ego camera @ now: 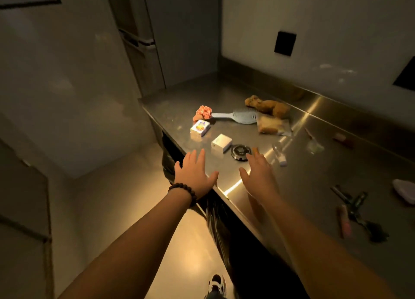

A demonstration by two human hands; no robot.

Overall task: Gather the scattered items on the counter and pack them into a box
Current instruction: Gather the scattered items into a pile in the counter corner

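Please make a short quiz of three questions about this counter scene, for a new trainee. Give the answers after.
1. True or false: the left hand is holding the white box.
2. Which item lies closest to the fingers of the right hand? A) the brown plush toy B) the round black disc C) the keys
3. Fill in: the handle of the blue hairbrush points toward the ______ packet.

Key
1. False; both hands are open and hold nothing.
2. B
3. orange
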